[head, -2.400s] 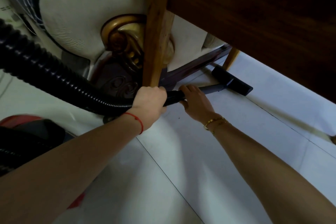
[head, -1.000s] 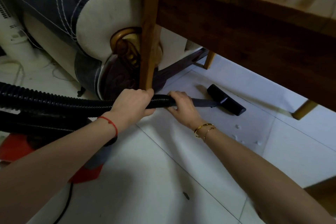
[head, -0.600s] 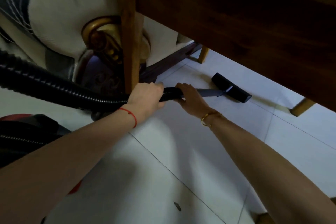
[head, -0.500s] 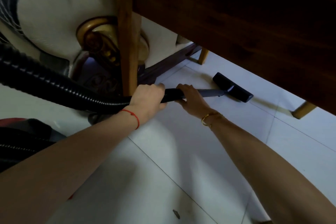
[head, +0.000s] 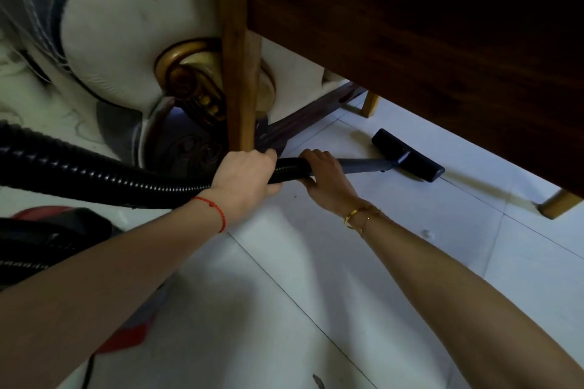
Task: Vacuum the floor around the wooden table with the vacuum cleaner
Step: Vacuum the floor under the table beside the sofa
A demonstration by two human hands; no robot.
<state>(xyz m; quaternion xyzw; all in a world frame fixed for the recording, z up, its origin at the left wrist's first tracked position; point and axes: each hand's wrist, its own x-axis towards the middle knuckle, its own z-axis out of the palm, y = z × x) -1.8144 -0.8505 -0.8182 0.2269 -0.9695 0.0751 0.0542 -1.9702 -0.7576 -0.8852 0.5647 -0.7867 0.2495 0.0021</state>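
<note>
I am low over a pale tiled floor (head: 363, 278), dim in the shadow of the wooden table (head: 410, 41) that fills the upper right. Its near leg (head: 238, 73) stands just ahead of my hands, and behind it sits a sofa (head: 126, 25) with a cream arm and a gilded scroll. The red vacuum cleaner body (head: 47, 230) lies at my left. My left hand (head: 243, 178) has its fingers clenched around the black ribbed hose (head: 94, 174). My right hand (head: 325, 177), just beside it, grips where the hose meets the grey tube (head: 363, 165). The black floor nozzle (head: 407, 155) rests flat on the tiles under the table's edge.
</note>
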